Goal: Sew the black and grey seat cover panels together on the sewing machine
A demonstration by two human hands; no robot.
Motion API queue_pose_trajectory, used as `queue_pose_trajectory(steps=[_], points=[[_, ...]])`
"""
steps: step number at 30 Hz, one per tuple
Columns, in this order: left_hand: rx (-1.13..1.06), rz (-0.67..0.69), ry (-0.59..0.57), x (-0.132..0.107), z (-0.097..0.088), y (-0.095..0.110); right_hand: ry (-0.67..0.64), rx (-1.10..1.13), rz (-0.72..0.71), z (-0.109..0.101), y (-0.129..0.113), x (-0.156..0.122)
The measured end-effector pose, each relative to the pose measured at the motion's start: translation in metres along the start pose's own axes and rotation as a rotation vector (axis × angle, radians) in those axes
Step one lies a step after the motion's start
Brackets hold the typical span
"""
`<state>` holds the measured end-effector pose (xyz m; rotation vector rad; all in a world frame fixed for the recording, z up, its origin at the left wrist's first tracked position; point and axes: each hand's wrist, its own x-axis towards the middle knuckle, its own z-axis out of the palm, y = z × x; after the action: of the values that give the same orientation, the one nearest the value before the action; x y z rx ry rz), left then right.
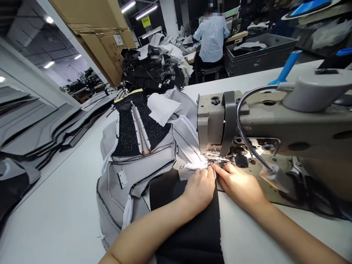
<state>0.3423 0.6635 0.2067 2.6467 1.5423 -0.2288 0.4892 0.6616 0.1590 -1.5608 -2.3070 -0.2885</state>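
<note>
An industrial sewing machine fills the right side of the white table, with its presser foot resting on a light grey padded fabric panel. My left hand sits on the panel's white-edged seam just before the foot, its fingers gripping the fabric. My right hand lies to the right, its index finger stretched to the fabric edge beside the foot. A black fabric piece runs beneath my left forearm. The needle is hidden by the machine parts and my fingers.
A large grey-and-black sewn piece lies to the left, and stacked grey panels sit further left. A gooseneck lamp lights the machine. Behind are a fabric heap, a cardboard box, a grey crate and a seated co-worker.
</note>
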Motion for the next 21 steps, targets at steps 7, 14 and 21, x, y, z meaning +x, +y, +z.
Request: queue_pose_trajectory(steps=[7,14,21], points=[[0.0,-0.111,-0.117,0.008,-0.007,0.007,0.033,-0.008,0.022,-0.001,-0.007,-0.005],[0.088,0.014,-0.044,-0.004,-0.026,0.002,-0.033,0.514,-0.143,-0.028,-0.002,-0.04],[0.011,-0.071,-0.377,0.002,-0.051,0.0,0.038,0.525,-0.379,-0.028,-0.031,-0.041]])
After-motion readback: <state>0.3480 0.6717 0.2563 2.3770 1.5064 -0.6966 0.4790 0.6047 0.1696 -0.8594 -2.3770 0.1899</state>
